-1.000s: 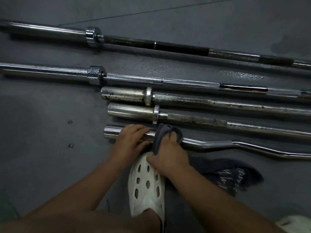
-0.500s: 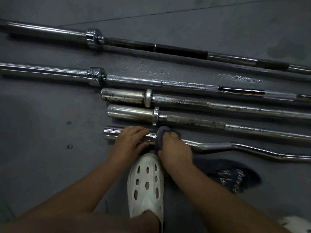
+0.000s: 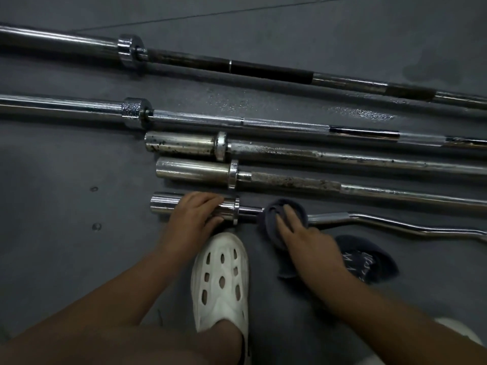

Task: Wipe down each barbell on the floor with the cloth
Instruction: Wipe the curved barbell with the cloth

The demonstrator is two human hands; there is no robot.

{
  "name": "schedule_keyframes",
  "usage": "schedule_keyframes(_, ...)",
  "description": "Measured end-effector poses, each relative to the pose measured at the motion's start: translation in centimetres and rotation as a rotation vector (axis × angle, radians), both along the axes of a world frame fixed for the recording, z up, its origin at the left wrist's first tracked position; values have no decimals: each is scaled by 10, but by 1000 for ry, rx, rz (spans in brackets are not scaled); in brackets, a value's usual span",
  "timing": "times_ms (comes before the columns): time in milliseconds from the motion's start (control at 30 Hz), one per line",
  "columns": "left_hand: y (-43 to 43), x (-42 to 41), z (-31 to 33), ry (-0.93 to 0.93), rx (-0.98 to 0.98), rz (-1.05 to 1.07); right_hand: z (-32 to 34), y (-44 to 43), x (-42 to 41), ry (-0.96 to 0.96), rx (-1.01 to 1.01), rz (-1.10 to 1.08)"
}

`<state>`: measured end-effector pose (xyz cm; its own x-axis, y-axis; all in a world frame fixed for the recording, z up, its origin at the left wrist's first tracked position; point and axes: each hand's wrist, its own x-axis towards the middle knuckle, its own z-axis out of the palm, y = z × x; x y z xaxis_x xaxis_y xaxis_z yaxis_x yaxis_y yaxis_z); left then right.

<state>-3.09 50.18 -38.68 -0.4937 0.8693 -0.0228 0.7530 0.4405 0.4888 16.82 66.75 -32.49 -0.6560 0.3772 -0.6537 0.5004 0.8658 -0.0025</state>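
Several barbells lie side by side on the dark floor. Nearest me is a curl bar (image 3: pixel 369 219) with a bent shaft and a chrome sleeve at its left end. My left hand (image 3: pixel 193 216) rests on that sleeve, fingers curled over its top. My right hand (image 3: pixel 297 233) grips a dark grey cloth (image 3: pixel 274 214) wrapped round the curl bar's shaft, just right of the collar. Behind it lie two short rusty bars (image 3: pixel 342 187) (image 3: pixel 329 156) and two long bars (image 3: pixel 263 123) (image 3: pixel 263 68).
My foot in a white perforated clog (image 3: pixel 220 283) stands on the floor between my arms, just in front of the curl bar. A second dark cloth with white markings (image 3: pixel 369 262) lies on the floor right of my right hand. Another white shoe (image 3: pixel 458 335) shows at bottom right.
My right hand has slid the cloth to the right along the curl bar, off the collar onto the shaft. The collar is now uncovered. My left hand stays on the sleeve.
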Motion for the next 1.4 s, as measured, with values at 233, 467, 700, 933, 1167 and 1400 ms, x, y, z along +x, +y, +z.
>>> schedule_keyframes(233, 12, 22, 16, 32, -37, -103, -4, -44, -50, 107, -149, -93)
schedule_keyframes(467, 25, 53, 11, 165, -302, -293, -8, -12, 4, 37, 59, -296)
schedule_keyframes(700, 26, 53, 11, 259, -368, -354, -19, -6, 30, 150, -50, -247)
schedule_keyframes(933, 30, 77, 21, 216, -380, -352, -21, -11, 31, 146, -124, -335)
schedule_keyframes(1167, 32, 82, 15, 224, -417, -450, -19, 8, 48, 170, -94, -595)
schedule_keyframes(1400, 33, 77, 17, 216, -441, -474, -15, 50, 72, 80, -17, -760)
